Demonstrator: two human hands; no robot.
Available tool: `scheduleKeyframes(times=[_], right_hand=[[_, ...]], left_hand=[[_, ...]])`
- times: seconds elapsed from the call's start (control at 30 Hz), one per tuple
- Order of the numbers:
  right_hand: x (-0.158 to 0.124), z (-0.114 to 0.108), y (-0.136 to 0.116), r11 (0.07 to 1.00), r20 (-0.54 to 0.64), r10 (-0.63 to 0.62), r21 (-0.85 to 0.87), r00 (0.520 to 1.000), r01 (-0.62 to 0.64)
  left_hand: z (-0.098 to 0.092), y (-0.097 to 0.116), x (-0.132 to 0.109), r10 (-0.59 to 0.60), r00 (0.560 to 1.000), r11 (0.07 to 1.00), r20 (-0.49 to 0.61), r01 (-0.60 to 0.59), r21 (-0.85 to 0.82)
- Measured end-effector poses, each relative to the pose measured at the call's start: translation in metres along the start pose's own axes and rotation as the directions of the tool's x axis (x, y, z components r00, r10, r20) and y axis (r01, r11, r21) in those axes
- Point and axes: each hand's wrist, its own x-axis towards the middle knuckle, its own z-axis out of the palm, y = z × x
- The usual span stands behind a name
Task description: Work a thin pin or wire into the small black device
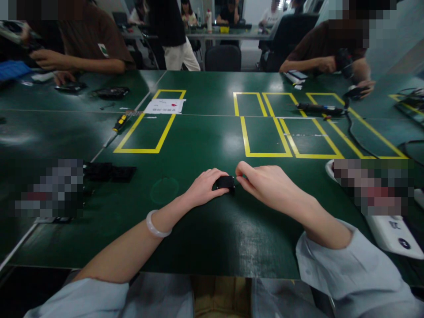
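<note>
A small black box-like part (225, 183) rests on the green table (205, 145) close in front of me. My left hand (206, 187), with a pale bangle on the wrist, is curled over the part and grips it from the left. My right hand (265, 182) is closed in a pinch, its fingertips meeting right at the part's right end. What the pinch holds is too small to make out.
Yellow tape rectangles (265, 137) mark the table ahead. A yellow-handled screwdriver (119, 123) and a paper sheet (164, 106) lie at the left, black flat parts (109, 172) nearer. A black power tool with cable (319, 108) lies far right. Other people sit along the far side.
</note>
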Motion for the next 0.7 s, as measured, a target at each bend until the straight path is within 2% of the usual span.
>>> scheduleKeyframes(times=[0.37, 0.7], right_hand=[[-0.0017, -0.002, -0.0014, 0.997, -0.044, -0.006, 0.077, 0.999, 0.009], [-0.0001, 0.0001, -0.0006, 1.0, -0.016, 0.009, -0.001, 1.0, -0.009]], left_hand=[[0.0011, -0.0011, 0.0003, 0.002, 1.0, 1.0, 0.005, -0.002, 0.02], [0.0004, -0.0008, -0.0002, -0.001, 1.0, 1.0, -0.001, 0.001, 0.006]])
